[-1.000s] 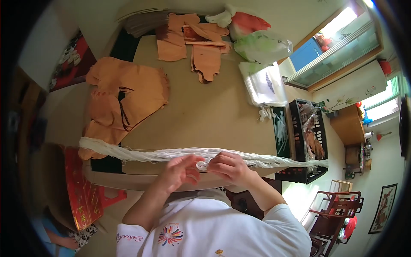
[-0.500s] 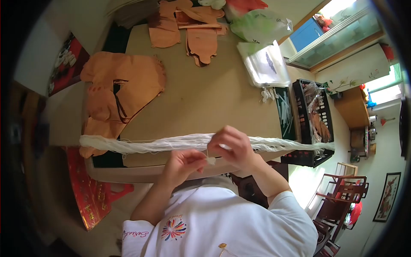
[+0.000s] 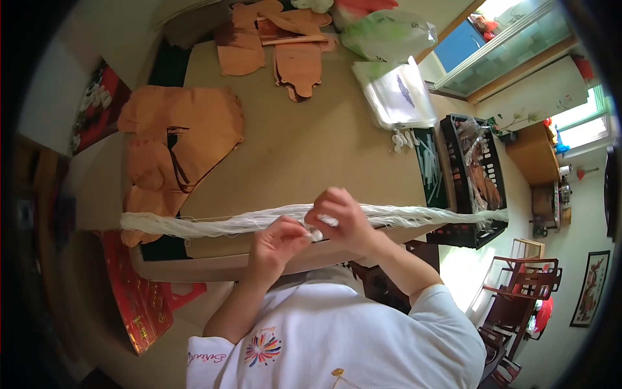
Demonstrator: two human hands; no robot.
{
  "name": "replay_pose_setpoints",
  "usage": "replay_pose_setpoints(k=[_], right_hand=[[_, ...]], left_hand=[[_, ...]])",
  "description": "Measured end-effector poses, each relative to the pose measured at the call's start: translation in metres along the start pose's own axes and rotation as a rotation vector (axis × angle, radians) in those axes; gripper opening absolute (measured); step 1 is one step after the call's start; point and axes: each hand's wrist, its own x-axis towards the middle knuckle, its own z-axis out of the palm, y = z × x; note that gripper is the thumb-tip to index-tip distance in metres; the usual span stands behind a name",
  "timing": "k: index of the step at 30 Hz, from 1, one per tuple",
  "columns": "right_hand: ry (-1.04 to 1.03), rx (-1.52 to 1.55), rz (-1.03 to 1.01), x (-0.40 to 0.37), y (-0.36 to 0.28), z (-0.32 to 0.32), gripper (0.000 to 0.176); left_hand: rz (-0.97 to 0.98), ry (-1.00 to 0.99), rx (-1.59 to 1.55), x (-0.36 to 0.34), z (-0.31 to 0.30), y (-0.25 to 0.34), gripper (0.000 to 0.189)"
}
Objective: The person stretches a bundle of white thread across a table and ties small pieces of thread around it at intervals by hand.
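A long skein of white string (image 3: 253,219) stretches across the near side of the table. In front of it, my left hand (image 3: 277,245) pinches a small white piece (image 3: 315,235) between thumb and fingertips; its exact kind is too small to tell. My right hand (image 3: 340,217) is curled just above and beside that piece, thumb and fingers drawn together. Whatever the right fingertips grip, perhaps a fine thread, does not show clearly. Both hands are close together, and the skein passes behind them.
Orange-brown cut sheets (image 3: 188,136) lie on the left, with more orange-brown pieces (image 3: 298,61) at the back. Clear plastic bags (image 3: 398,97), small white pieces with strings (image 3: 403,140) and thin white sticks (image 3: 428,159) lie right. Beyond stands a black crate (image 3: 453,165).
My hands have come closer together around the small white piece. The left hand has risen slightly. The view has shifted a little.
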Motion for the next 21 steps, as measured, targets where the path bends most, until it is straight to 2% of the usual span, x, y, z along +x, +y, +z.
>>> replay_pose_setpoints(k=[1,3,4,5,6,8,9,10,12,14,15,16,18,19,21], right_hand=[[-0.049,-0.024,-0.034,-0.009,0.000,0.006,0.011],[-0.146,-0.064,-0.090,-0.019,-0.011,0.009,0.011],[-0.131,-0.064,-0.106,-0.015,-0.017,0.005,0.011],[-0.112,-0.067,-0.117,-0.011,-0.022,-0.001,0.012],[-0.088,-0.074,-0.126,-0.009,-0.022,-0.005,0.012],[-0.024,-0.005,-0.002,-0.009,-0.015,-0.008,0.012],[0.017,0.070,0.050,-0.011,-0.009,-0.003,0.011],[0.059,0.143,0.096,-0.011,-0.004,0.000,0.011],[0.079,0.080,0.062,-0.017,-0.007,0.006,0.014],[0.137,0.047,0.085,-0.018,-0.017,0.011,0.014],[0.220,0.134,0.198,-0.015,-0.023,0.011,0.008],[0.204,0.240,0.271,-0.015,-0.019,0.010,0.008],[0.173,0.455,0.420,-0.017,-0.007,0.009,0.007],[0.075,0.748,0.604,-0.022,-0.004,0.007,0.004],[0.129,0.757,0.545,-0.025,0.005,0.004,0.006]], left_hand=[[-0.043,0.086,-0.039,0.002,-0.003,-0.001,0.004],[-0.086,0.175,0.126,0.004,-0.008,-0.006,0.004],[-0.111,0.211,0.207,0.005,-0.011,-0.011,0.004],[-0.034,0.153,0.342,0.006,-0.013,-0.018,0.005],[-0.007,0.069,0.351,0.004,-0.012,-0.021,0.005],[0.049,-0.105,0.366,0.002,-0.003,-0.010,0.006],[-0.063,-0.039,-0.010,0.001,0.002,-0.005,0.006],[-0.032,0.037,-0.006,0.005,0.001,-0.007,0.006],[0.024,0.198,-0.003,0.011,-0.006,-0.014,0.006],[0.320,0.237,0.491,0.016,0.003,-0.019,0.012],[0.493,0.223,0.756,0.016,0.005,-0.018,0.013],[0.664,0.203,1.021,0.017,0.007,-0.018,0.015],[0.740,0.144,1.068,0.017,0.009,-0.020,0.022],[0.770,0.114,1.082,0.019,0.007,-0.021,0.023],[0.794,0.075,1.090,0.021,0.007,-0.018,0.023]])
